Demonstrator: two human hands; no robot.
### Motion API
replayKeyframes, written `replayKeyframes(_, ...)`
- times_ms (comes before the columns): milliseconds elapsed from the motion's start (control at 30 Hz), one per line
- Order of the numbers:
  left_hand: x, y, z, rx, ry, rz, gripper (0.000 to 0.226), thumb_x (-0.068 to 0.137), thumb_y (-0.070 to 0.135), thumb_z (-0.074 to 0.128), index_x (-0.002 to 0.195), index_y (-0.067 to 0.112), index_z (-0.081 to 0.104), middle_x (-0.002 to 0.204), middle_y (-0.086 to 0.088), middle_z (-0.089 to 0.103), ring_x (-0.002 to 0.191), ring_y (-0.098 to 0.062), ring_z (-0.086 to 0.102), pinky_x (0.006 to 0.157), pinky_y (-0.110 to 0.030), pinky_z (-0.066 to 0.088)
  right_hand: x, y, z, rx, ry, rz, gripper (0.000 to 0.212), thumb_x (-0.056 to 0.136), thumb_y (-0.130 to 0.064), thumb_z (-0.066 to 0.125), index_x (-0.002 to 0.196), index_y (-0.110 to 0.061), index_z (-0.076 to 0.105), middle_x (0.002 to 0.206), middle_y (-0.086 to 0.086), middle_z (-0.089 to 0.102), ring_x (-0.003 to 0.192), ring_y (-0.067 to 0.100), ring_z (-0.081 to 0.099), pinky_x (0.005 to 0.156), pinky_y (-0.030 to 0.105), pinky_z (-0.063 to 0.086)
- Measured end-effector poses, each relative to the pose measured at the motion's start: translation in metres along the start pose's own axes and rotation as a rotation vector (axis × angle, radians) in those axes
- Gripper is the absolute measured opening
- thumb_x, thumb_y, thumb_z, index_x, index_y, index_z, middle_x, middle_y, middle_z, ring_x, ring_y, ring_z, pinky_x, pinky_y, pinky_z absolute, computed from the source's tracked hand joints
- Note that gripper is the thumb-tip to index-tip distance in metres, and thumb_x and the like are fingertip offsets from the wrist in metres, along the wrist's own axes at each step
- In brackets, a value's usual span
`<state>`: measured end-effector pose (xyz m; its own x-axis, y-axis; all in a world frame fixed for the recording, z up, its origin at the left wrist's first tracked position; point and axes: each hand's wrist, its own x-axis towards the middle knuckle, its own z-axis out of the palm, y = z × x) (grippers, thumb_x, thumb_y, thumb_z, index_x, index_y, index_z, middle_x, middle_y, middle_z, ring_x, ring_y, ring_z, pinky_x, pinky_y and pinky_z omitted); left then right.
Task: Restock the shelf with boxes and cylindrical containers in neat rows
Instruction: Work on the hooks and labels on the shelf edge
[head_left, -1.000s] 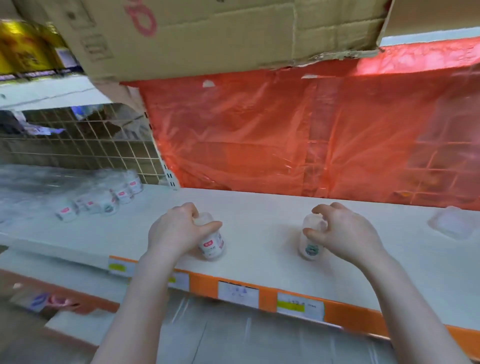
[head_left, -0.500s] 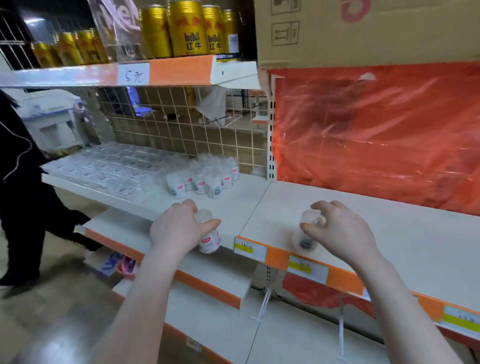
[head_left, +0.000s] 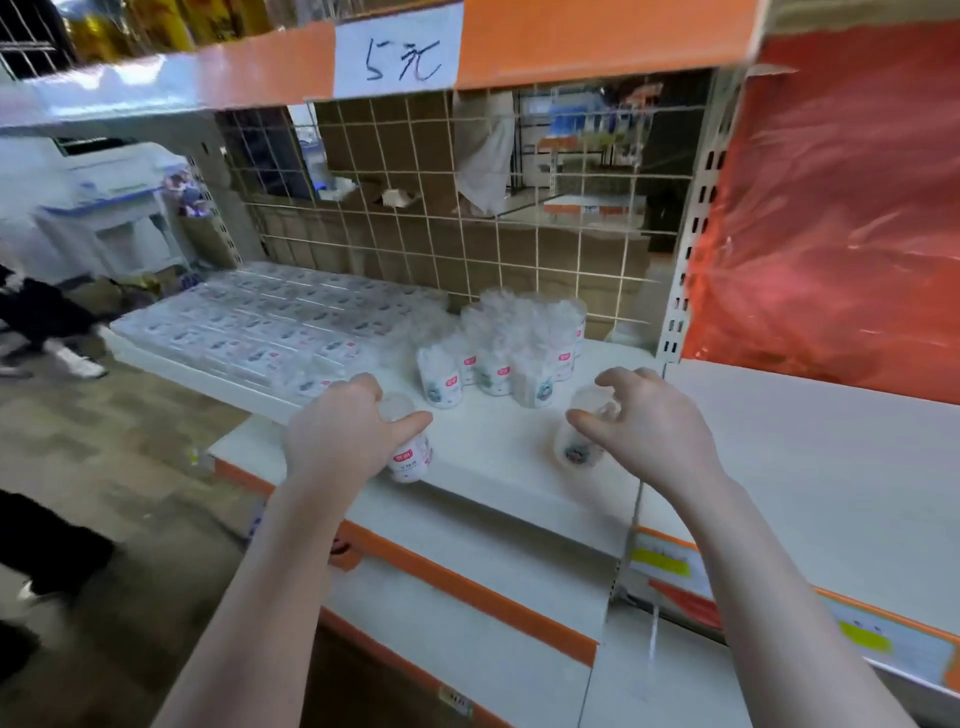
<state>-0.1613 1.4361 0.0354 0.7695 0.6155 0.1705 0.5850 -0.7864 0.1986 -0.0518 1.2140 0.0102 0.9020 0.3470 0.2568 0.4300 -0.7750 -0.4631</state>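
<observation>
My left hand (head_left: 340, 434) grips a small clear cylindrical container with a red label (head_left: 411, 457) from above, at the front of the white shelf (head_left: 498, 441). My right hand (head_left: 649, 426) holds a second clear container with a dark label (head_left: 576, 449) by its top, above the same shelf. Just behind my hands stands a cluster of several like containers (head_left: 506, 353), in rows near the wire back. Flat clear boxes (head_left: 270, 322) lie in rows to the left of them.
A wire grid (head_left: 467, 218) backs the shelf. An orange plastic sheet (head_left: 841, 208) covers the back of the right bay, whose white shelf (head_left: 810, 447) adjoins. An upper shelf with a "5元" tag (head_left: 400, 52) hangs overhead. A person's legs (head_left: 47, 332) are at left.
My view and both hands have swung left from the right bay to the left one, each hand still carrying its container. The cluster of containers is now close in front of my hands.
</observation>
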Motion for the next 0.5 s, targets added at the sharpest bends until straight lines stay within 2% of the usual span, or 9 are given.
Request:
replayKeyframes(167, 0.043, -0.027, -0.001, 0.011, -0.027, -0.012, 0.057, 0.081, 0.063, 0.055, 0.113, 0.016, 0.052, 0.091, -0.002, 0.054, 0.085, -0.022, 0.052, 0.066, -0.030, 0.040, 0.036, -0.045, 0.031, -0.007, -0.052, 0.011, 0.052, 0.083, -0.046, 0.059, 0.125, -0.016, 0.054, 0.120, 0.007, 0.051, 0.101, 0.030, 0.057, 0.077, 0.033, 0.043)
replayKeyframes(333, 0.078, -0.043, 0.002, -0.018, -0.063, 0.029, 0.058, 0.080, 0.064, 0.057, 0.111, 0.015, 0.055, 0.096, -0.005, 0.060, 0.090, -0.025, 0.057, 0.066, -0.030, 0.041, 0.059, -0.077, 0.052, -0.055, -0.069, 0.043, 0.052, 0.083, -0.048, 0.060, 0.121, -0.013, 0.056, 0.116, 0.008, 0.051, 0.100, 0.031, 0.057, 0.077, 0.034, 0.044)
replayKeyframes(500, 0.110, -0.060, 0.009, 0.003, -0.106, 0.131, 0.061, 0.076, 0.068, 0.056, 0.108, 0.016, 0.056, 0.098, -0.005, 0.064, 0.089, -0.025, 0.059, 0.070, -0.030, 0.044, 0.070, -0.101, 0.073, -0.091, -0.044, 0.128, 0.055, 0.081, -0.052, 0.061, 0.117, -0.009, 0.057, 0.113, 0.009, 0.050, 0.094, 0.031, 0.057, 0.070, 0.033, 0.043)
